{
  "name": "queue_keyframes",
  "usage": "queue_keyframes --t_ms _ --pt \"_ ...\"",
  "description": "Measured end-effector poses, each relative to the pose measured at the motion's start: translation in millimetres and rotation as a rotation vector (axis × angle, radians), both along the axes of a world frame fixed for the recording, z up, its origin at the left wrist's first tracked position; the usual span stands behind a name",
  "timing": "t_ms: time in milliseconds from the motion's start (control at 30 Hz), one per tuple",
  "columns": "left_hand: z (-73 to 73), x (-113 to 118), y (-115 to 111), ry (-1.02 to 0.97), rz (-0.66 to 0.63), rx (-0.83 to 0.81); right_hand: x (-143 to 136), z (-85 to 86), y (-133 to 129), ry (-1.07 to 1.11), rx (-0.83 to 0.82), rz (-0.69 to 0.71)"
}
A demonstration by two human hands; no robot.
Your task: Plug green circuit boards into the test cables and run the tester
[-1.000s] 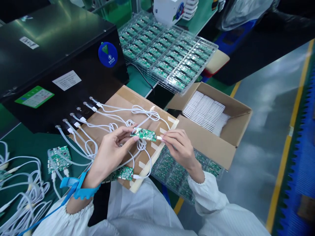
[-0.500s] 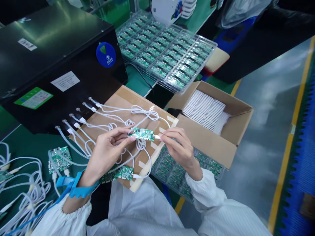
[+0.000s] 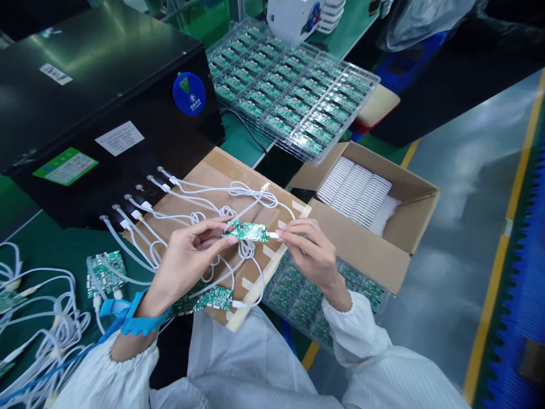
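My left hand [image 3: 193, 255], with a blue strap at its wrist, pinches the left end of a green circuit board [image 3: 249, 231] held above the cardboard. The fingers of my right hand [image 3: 313, 250] are closed on a white cable plug [image 3: 273, 235] at the board's right end. Whether the plug sits fully in its socket, I cannot tell. Below my left hand lies another green board [image 3: 219, 297], with a white plug [image 3: 239, 304] at its right end. White cables [image 3: 251, 196] run across the cardboard sheet [image 3: 221, 165] beneath my hands.
A black metal box [image 3: 106, 85] with cable outlets stands at the left. Clear trays of boards [image 3: 293, 91] are stacked at the back. An open carton [image 3: 409, 227] with white pieces is at the right. Tangled cables [image 3: 46, 324] and a board [image 3: 106, 271] lie at the left.
The view has shifted slightly, so the surroundings sit a little further right. My hands keep their grip on the board and the plug, with hardly any movement.
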State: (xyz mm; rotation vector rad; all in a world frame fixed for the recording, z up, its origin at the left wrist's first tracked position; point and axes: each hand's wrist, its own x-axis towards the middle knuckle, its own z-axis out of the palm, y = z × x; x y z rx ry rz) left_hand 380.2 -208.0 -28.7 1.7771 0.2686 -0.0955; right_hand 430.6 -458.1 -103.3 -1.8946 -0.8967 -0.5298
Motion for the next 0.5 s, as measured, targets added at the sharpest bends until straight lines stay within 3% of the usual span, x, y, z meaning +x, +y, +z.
queue_keyframes --t_ms 167,300,400,500 --pt "6.3 3 0 -0.079 -0.006 -0.008 6 11.7 0 0.077 -0.037 0.046" --pt "11.2 5 -8 -0.112 -0.005 -0.019 12 40.9 15 0.050 0.002 0.112" --pt "10.6 5 -12 -0.131 -0.013 -0.060 22 63.2 31 0.039 -0.079 0.229" --pt "7.7 5 -14 -0.125 -0.005 -0.081 36 74.9 43 0.043 -0.161 0.348"
